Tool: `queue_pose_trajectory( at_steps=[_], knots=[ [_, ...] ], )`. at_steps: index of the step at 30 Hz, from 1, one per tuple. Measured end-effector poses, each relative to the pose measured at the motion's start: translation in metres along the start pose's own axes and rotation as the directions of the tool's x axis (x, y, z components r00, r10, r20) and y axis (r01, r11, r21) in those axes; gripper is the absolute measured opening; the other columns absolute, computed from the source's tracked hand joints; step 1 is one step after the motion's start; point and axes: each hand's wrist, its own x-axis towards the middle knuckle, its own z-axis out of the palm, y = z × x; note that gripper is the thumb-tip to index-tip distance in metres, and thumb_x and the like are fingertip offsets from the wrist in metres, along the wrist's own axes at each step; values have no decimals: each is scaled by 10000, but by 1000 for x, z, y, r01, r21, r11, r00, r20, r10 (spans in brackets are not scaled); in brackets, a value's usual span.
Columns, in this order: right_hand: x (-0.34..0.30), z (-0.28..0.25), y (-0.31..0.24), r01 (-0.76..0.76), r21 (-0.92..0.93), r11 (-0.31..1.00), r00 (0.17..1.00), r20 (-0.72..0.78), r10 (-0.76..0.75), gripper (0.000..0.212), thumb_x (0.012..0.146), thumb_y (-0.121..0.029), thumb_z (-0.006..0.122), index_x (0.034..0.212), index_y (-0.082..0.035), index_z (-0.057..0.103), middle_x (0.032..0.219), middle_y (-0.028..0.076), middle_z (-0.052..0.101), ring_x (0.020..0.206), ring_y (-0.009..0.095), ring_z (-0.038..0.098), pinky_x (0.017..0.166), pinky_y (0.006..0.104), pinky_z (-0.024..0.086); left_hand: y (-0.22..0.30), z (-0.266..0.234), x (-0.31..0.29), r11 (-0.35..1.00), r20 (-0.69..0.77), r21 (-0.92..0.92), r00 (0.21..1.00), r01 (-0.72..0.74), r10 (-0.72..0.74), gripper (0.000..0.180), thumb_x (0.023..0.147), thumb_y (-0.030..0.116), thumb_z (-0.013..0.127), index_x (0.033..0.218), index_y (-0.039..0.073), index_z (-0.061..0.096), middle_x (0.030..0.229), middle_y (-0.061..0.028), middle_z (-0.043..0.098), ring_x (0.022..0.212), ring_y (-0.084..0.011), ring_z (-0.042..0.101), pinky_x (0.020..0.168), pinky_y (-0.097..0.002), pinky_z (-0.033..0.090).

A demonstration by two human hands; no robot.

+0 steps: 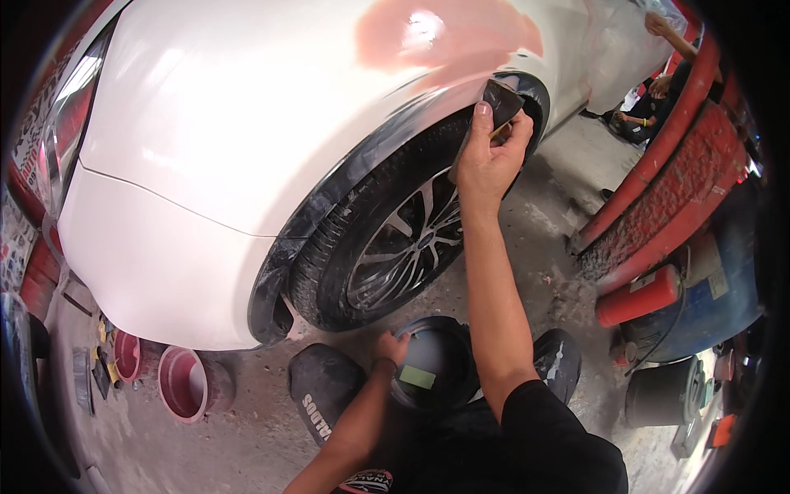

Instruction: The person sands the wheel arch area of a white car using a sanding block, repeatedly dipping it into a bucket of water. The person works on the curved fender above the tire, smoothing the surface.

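Note:
My right hand is raised to the wheel arch, pinching a dark folded sheet of sandpaper between thumb and fingers. The sheet is beside the black arch trim, just below the pinkish filler patch on the white car fender. I cannot tell whether it touches the panel. Low down between my knees, my left hand grips the rim of a round black bucket. Cloudy water shows in the bucket, with a light green rectangular piece in it. Behind my right forearm is the tire with its spoked wheel.
Two reddish buckets stand on the concrete floor at left, near small tools. To the right are red lift arms, a red cylinder, a blue drum and a dark bucket. Another person's arm shows at far right.

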Motion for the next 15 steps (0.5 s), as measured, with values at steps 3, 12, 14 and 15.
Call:
queue_pose_trajectory(
  at_steps=[3,12,14,15],
  knots=[
    [-31,9,-21,226,-35,973,974,26,-225,264,1008,-102,729,1238,-3,647,1288,203,572,1218,342,537,1032,418,463,4,0,-5,999,-36,-1,999,-40,40,670,889,561,742,1180,-42,733,1208,-325,729,1176,-491,691,1031,-543,539],
    [-1,1,6,6,23,1000,1000,-15,-6,297,1014,-154,738,1227,11,613,1195,185,594,1133,341,556,1009,429,463,13,-6,-5,999,80,-29,997,17,-15,797,896,611,717,1249,-104,707,1285,-358,696,1249,-478,669,1093,-512,513],
    [-34,15,-19,174,28,984,985,-4,-174,337,981,-118,772,1266,-9,630,1213,175,589,1131,334,542,994,429,463,9,-8,-7,1000,22,-12,1000,-1,1,686,896,552,737,1192,-66,725,1232,-340,717,1204,-495,679,1052,-531,530],
    [-59,21,-32,345,86,935,938,3,-347,373,960,-95,791,1291,-19,635,1241,176,589,1130,334,534,988,433,464,9,-8,-6,1000,-7,-3,1000,-14,14,630,895,523,747,1163,-47,734,1206,-332,727,1181,-503,685,1032,-540,538]
  ],
)
